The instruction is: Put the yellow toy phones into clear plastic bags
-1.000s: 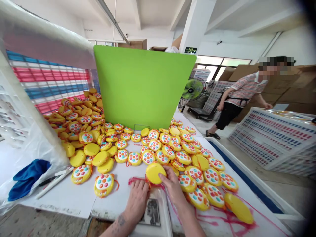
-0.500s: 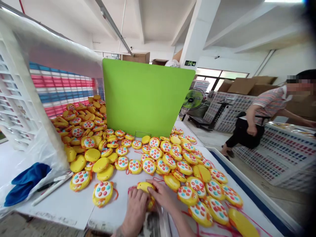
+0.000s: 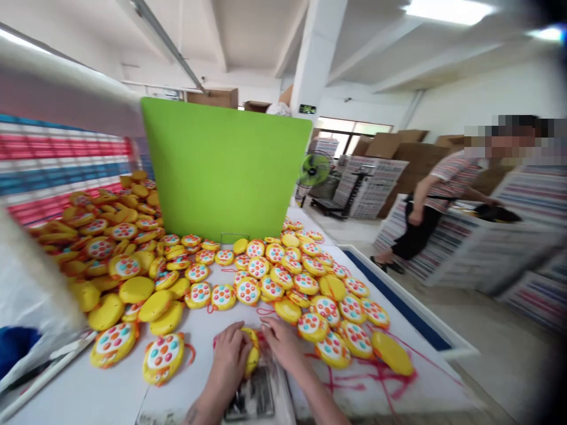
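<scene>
Toy pile point(image 3: 106, 236): heaped on our bench's point(image 3: 116, 396) left side
Left hand point(image 3: 233, 349): our fingers are clamped on 1 yellow toy point(image 3: 253, 355)
Spot: between our hands, near the front edge
Right hand point(image 3: 283, 343): fingers bent beside it; we cannot tell whether they pinch anything
Loose toys point(image 3: 353, 338): spread toward the right edge

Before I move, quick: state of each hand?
Left hand: closed, holding a toy.
Right hand: partly curled beside the toy; whether it grips anything cannot be told.
</scene>
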Action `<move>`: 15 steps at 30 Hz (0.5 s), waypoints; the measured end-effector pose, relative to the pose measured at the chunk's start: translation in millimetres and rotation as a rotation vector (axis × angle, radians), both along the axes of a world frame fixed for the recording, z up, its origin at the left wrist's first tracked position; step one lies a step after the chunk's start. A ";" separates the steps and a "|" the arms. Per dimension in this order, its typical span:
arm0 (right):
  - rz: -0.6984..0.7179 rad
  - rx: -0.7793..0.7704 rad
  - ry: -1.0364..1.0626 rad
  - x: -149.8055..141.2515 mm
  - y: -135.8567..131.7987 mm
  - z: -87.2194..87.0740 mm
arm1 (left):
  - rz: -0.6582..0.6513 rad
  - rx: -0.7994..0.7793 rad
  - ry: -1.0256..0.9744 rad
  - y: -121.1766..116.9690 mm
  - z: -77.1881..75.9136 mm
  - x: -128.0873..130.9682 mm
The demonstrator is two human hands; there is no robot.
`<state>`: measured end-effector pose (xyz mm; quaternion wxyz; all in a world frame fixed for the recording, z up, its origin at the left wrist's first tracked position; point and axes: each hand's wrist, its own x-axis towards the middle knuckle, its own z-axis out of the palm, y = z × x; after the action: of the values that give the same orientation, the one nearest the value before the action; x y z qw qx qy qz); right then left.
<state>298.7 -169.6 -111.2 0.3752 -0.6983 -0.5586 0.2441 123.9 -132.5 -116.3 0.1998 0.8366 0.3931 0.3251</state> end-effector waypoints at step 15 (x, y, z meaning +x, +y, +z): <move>-0.075 0.195 0.296 -26.6 2.9 4.8 | -0.172 -0.302 0.015 10.1 31.7 -5.3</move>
<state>272.1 -166.7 -106.4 0.5281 -0.6353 -0.4918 0.2750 118.6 -122.4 -84.6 0.3473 0.8299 0.3660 0.2380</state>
